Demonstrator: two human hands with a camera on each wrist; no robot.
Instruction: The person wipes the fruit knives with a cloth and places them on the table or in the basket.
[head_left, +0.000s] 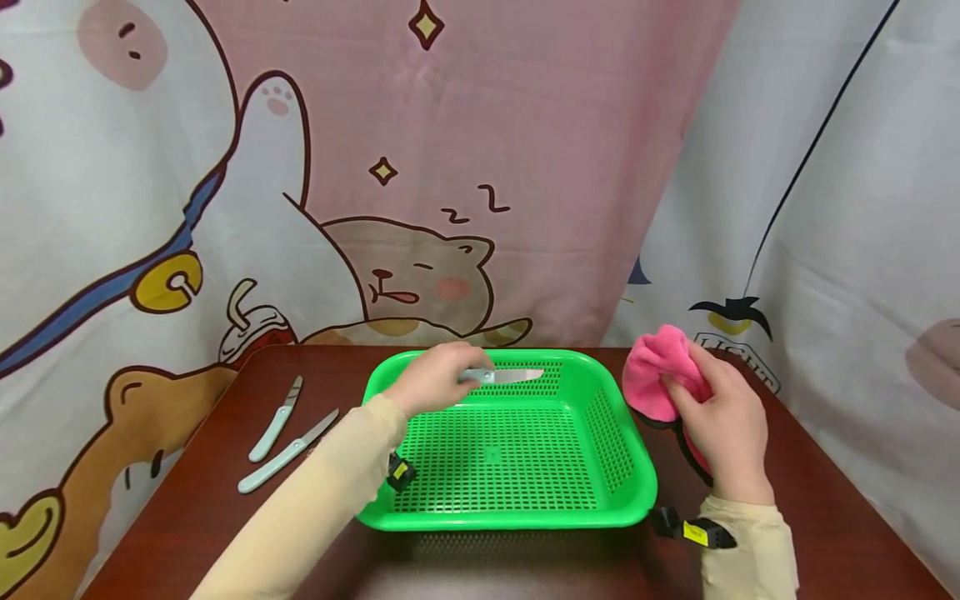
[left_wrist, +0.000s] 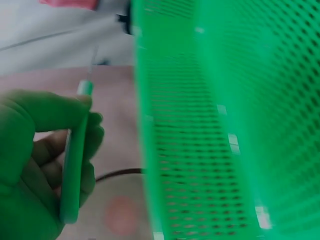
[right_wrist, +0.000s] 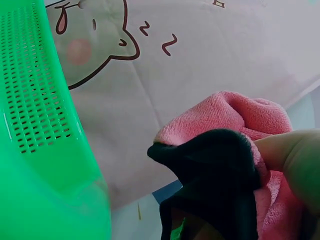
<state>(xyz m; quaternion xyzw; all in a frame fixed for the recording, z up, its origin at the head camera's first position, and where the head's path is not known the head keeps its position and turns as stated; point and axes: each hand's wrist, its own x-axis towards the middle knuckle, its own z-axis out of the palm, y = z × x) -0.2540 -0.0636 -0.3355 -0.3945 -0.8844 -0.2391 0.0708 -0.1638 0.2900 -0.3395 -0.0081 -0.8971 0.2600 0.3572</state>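
My left hand (head_left: pixel 435 379) grips a small knife (head_left: pixel 517 376) by its pale green handle, over the far part of a green plastic basket (head_left: pixel 495 521). Its blade points right, towards the cloth. In the left wrist view the knife's handle (left_wrist: pixel 75 160) lies between thumb and curled fingers, and the blade is blurred. Right of the basket, my right hand (head_left: pixel 727 425) pinches a bunched pink plush cloth (head_left: pixel 660 375) with black edging. The right wrist view shows the cloth's black part (right_wrist: pixel 215 165) hanging in a fold below the pink.
Two more knives lie on the brown table (head_left: pixel 817 500) left of the basket: a shorter one (head_left: pixel 273 425) farther back and a longer one (head_left: pixel 281 458) nearer. A cartoon-printed curtain (head_left: pixel 562 167) hangs behind the table and along its sides.
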